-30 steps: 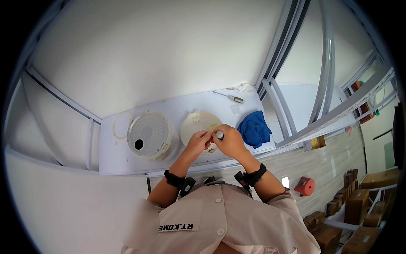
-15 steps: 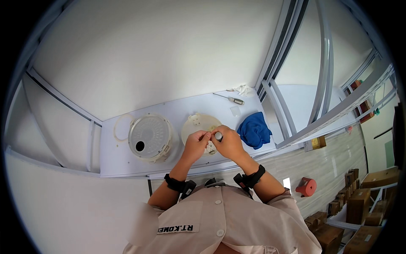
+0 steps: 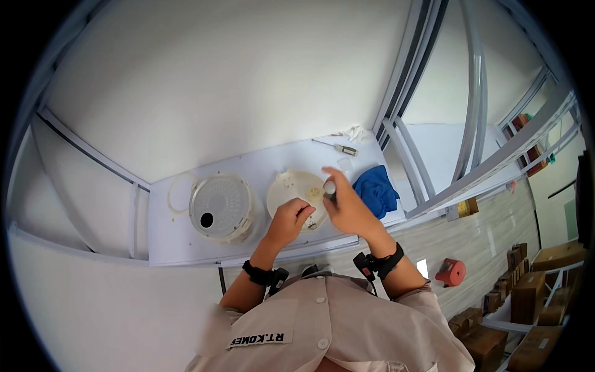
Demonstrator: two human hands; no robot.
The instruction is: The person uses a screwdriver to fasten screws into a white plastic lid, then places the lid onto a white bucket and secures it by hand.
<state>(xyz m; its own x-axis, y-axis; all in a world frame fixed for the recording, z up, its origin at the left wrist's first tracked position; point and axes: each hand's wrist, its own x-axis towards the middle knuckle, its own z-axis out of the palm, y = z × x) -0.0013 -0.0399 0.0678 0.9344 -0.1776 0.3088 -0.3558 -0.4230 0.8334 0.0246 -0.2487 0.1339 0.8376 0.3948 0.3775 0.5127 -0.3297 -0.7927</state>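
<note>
My right hand (image 3: 347, 206) is wrapped around a grey-ended tool handle (image 3: 330, 188); the rest of that tool is hidden. To its left, my left hand (image 3: 287, 223) is closed, thumb against curled fingers, and whatever it may hold cannot be seen. Both hands are over the front part of a round cream plastic lid or base (image 3: 280, 191) lying on the white table. A yellowish round fitting (image 3: 313, 193) shows on that part between my hands. Small metal-looking pieces lie near its front rim.
Left of it stands a round white tub (image 3: 232, 197) with a black hole in its top, beside a cream ring (image 3: 170, 197). At the right lie a blue cloth (image 3: 375, 191), a small clear piece (image 3: 344, 164), a screwdriver (image 3: 346, 150) and white crumpled tissue (image 3: 356, 134). Metal frame posts bound the table.
My hands have come apart. The right one has moved right and upward with the tool handle, while the left has dropped slightly toward me, uncovering the yellowish fitting.
</note>
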